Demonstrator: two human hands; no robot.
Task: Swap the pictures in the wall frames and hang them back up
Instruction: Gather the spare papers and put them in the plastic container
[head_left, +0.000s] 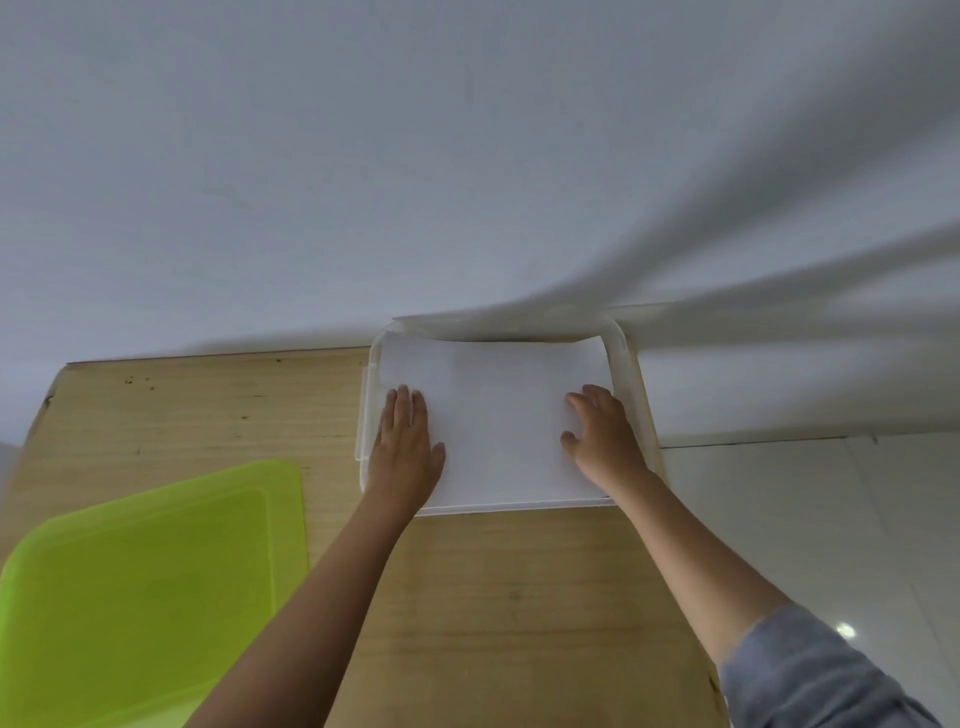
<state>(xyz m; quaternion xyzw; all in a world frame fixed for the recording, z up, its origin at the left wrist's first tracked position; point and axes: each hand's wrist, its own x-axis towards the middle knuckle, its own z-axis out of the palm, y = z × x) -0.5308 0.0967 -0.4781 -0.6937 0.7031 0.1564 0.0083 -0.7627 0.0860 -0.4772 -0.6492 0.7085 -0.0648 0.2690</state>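
1. The fingers (405, 410) of the left hand (408, 447) are held straight and close together, laid flat on the left part of a white, flat, rectangular sheet (498, 415); nothing is gripped.
2. The fingers (597, 402) of the right hand (605, 441) are slightly bent and loosely spread, with the thumb set apart toward the middle of the sheet. They rest on the sheet's right part; no pinch is seen.
3. Both arms are stretched forward from the lower edge of the view, palms down. The left forearm is bare, and a grey-blue fabric sleeve (810, 675) is seen on the right upper arm.
4. The white sheet is smooth and unmarked, with a thin pale edge along its near side. Whether it is a picture or a frame's back cannot be told.
5. The sheet is laid on top of a translucent plastic box with rounded corners (631, 374), which is set at the far edge of a light wooden table with visible grain (493, 597), against a plain white wall (363, 156).
6. A lime-green plastic lid with rounded corners (145, 587) is lying flat on the table's left side, well apart from the box.
7. A glossy white tiled floor (805, 519) is seen to the right of the table.
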